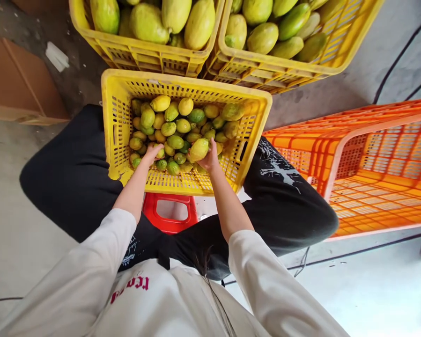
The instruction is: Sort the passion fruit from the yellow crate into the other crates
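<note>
Between my knees a yellow plastic crate (pixel 187 82) holds many lemons (pixel 175 142), some yellow and some green. In my right hand (pixel 211 158) is a large yellow lemon (pixel 199 149), raised a little above the others near the crate's front right. My left hand (pixel 151 153) reaches into the front left of the pile, its fingers closed round a greenish-yellow lemon (pixel 159 151) that is partly hidden by the hand.
Two more yellow crates with bigger green-yellow fruit stand just beyond, one at the left (pixel 150 49) and one at the right (pixel 287 65). An orange crate (pixel 375 182) lies to my right. A red stool (pixel 170 224) is under the near crate, and cardboard (pixel 24 75) is at the left.
</note>
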A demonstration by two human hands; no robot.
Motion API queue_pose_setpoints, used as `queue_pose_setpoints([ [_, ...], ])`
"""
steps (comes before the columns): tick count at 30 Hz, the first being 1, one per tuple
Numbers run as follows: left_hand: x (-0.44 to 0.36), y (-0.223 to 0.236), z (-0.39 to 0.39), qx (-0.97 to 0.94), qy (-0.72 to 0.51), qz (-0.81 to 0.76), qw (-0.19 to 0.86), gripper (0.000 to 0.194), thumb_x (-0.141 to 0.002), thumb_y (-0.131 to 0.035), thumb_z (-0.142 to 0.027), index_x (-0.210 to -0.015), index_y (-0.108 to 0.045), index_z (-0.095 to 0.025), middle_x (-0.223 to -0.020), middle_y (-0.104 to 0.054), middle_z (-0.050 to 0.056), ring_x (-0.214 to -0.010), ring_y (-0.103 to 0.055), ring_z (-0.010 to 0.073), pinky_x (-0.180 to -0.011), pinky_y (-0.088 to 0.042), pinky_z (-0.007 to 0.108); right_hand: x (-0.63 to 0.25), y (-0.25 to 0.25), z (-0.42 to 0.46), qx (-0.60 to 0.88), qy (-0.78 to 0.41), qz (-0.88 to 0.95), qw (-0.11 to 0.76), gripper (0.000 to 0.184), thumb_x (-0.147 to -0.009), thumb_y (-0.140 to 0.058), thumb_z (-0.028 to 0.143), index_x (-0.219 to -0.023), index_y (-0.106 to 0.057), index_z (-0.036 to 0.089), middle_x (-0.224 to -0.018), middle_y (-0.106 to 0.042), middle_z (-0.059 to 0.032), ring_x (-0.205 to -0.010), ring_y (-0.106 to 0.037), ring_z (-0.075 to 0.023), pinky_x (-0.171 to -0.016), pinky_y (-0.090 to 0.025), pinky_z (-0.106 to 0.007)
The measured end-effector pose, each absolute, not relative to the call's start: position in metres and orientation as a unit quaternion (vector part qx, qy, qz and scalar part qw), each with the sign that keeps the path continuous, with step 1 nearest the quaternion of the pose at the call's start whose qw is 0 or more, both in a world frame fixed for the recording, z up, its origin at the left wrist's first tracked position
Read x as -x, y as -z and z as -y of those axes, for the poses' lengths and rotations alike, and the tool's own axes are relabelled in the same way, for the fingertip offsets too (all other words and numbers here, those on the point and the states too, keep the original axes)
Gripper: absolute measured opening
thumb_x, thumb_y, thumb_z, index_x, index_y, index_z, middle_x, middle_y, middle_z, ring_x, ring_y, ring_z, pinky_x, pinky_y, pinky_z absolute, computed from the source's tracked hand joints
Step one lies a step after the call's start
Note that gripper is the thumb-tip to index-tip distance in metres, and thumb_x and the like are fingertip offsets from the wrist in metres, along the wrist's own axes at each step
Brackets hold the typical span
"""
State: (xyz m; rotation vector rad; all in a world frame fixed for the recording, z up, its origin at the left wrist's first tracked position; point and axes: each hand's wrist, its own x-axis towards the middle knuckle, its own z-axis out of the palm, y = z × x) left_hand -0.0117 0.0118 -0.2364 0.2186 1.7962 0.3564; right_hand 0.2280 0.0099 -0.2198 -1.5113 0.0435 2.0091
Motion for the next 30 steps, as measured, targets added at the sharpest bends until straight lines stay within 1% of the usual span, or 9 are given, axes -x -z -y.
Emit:
queue_pose_setpoints([
  [7, 0.001, 0.210, -0.003, -0.095, -0.142, -0.732, 0.660, 0.016, -0.092, -0.077, -0.024, -0.088, -0.061, -0.020, -0.072, -0.066, -0.001, -0.060, -0.064, 0.0111, -0.069, -0.061, 0.025, -0.207, 0.217, 0.019, 0.610, -0.698, -0.051, 0.372, 0.056, -0.092, -0.035, 0.080, -0.086, -0.054, 0.027, -0.079, -0.067, -0.0054, -0.092, -0.075, -0.0273, -0.080, -0.067, -0.042],
  [12, -0.028, 0.182, -0.005, -0.033, -0.157, -0.668, 0.726, 0.017, -0.090, -0.076, -0.030, -0.089, -0.063, -0.019, -0.068, -0.066, 0.000, -0.058, -0.064, 0.0121, -0.061, -0.059, 0.023, -0.199, 0.204, 0.026, 0.600, -0.665, -0.024, 0.443, 0.045, -0.083, -0.040, 0.070, -0.086, -0.053, 0.027, -0.080, -0.067, -0.0075, -0.095, -0.071, -0.0280, -0.080, -0.065, -0.042],
  [15, -0.040, 0.156, -0.025, 0.004, -0.238, -0.605, 0.759, 0.019, -0.100, -0.064, -0.033, -0.089, -0.062, -0.017, -0.071, -0.067, 0.002, -0.060, -0.066, 0.0120, -0.061, -0.058, 0.021, -0.202, 0.182, 0.012, 0.557, -0.666, -0.035, 0.494, 0.038, -0.086, -0.039, 0.060, -0.089, -0.056, 0.026, -0.085, -0.069, -0.0074, -0.098, -0.072, -0.0262, -0.085, -0.064, -0.040],
  [17, -0.038, 0.131, -0.043, 0.003, -0.305, -0.561, 0.770, 0.027, -0.104, -0.056, -0.039, -0.094, -0.064, -0.015, -0.075, -0.069, 0.005, -0.068, -0.071, 0.0148, -0.064, -0.060, 0.023, -0.207, 0.158, -0.004, 0.526, -0.668, -0.032, 0.526, 0.037, -0.089, -0.037, 0.056, -0.091, -0.059, 0.026, -0.089, -0.071, -0.0073, -0.102, -0.072, -0.0254, -0.087, -0.064, -0.038],
  [19, -0.028, 0.098, -0.060, -0.013, -0.360, -0.525, 0.771, 0.035, -0.105, -0.052, -0.044, -0.104, -0.067, -0.013, -0.081, -0.072, 0.008, -0.081, -0.076, 0.0213, -0.071, -0.064, 0.030, -0.214, 0.127, -0.021, 0.485, -0.671, -0.025, 0.560, 0.035, -0.091, -0.039, 0.054, -0.091, -0.060, 0.027, -0.089, -0.072, -0.0065, -0.101, -0.072, -0.0251, -0.087, -0.064, -0.039],
  [23, 0.009, 0.021, -0.071, -0.040, -0.429, -0.457, 0.778, 0.037, -0.102, -0.052, -0.040, -0.119, -0.068, -0.012, -0.100, -0.078, 0.015, -0.106, -0.078, 0.0321, -0.087, -0.068, 0.042, -0.230, 0.055, -0.046, 0.369, -0.699, -0.071, 0.608, 0.032, -0.097, -0.039, 0.047, -0.096, -0.063, 0.027, -0.083, -0.074, -0.0046, -0.086, -0.071, -0.0227, -0.083, -0.066, -0.041],
  [26, 0.040, -0.018, -0.053, -0.063, -0.433, -0.431, 0.789, 0.035, -0.103, -0.050, -0.032, -0.127, -0.065, -0.012, -0.110, -0.079, 0.017, -0.112, -0.078, 0.0326, -0.091, -0.068, 0.046, -0.243, 0.012, -0.041, 0.287, -0.734, -0.042, 0.613, 0.039, -0.100, -0.037, 0.046, -0.109, -0.068, 0.024, -0.092, -0.078, -0.0080, -0.102, -0.074, -0.0254, -0.092, -0.065, -0.048],
  [28, 0.056, -0.026, -0.032, -0.086, -0.438, -0.424, 0.788, 0.033, -0.103, -0.053, -0.032, -0.129, -0.064, -0.015, -0.110, -0.078, 0.016, -0.111, -0.078, 0.0318, -0.090, -0.068, 0.045, -0.250, -0.002, -0.025, 0.243, -0.757, 0.002, 0.607, 0.040, -0.100, -0.041, 0.045, -0.119, -0.068, 0.022, -0.104, -0.079, -0.0098, -0.117, -0.072, -0.0276, -0.098, -0.064, -0.051],
  [30, 0.065, -0.021, -0.010, -0.099, -0.450, -0.421, 0.782, 0.029, -0.101, -0.061, -0.037, -0.123, -0.067, -0.018, -0.106, -0.077, 0.015, -0.103, -0.079, 0.0316, -0.081, -0.069, 0.040, -0.255, -0.005, -0.005, 0.218, -0.771, 0.032, 0.598, 0.040, -0.099, -0.048, 0.048, -0.123, -0.068, 0.023, -0.111, -0.079, -0.0097, -0.120, -0.072, -0.0277, -0.095, -0.066, -0.049],
])
